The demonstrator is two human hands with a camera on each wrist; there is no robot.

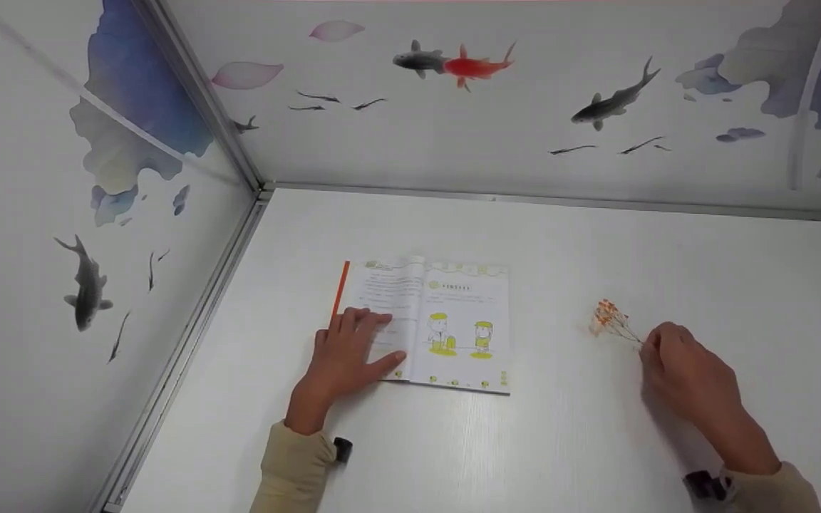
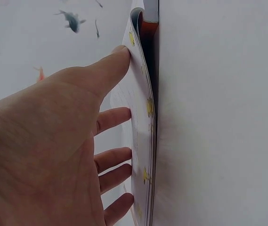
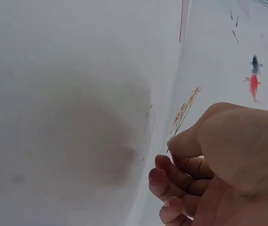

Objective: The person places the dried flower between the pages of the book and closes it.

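An open book (image 1: 464,299) with an orange edge at its left lies on the white table, small yellow-green cartoon figures printed on its right page. My left hand (image 1: 346,356) rests on the left page with fingers and thumb spread; in the left wrist view its fingertips touch the paper (image 2: 141,127). Off to the right of the book, my right hand (image 1: 692,370) pinches a small dried flower sprig (image 1: 610,318) by its thin stems. Its orange blossoms point toward the book. In the right wrist view the sprig (image 3: 185,110) rises from between thumb and forefinger.
The white tabletop (image 1: 567,442) meets a back wall (image 1: 496,142) and a left wall (image 1: 18,299) along metal rails. Fish and blue-grey blotches decorate both walls. Each sleeve cuff carries a small black device (image 1: 343,449) at the wrist.
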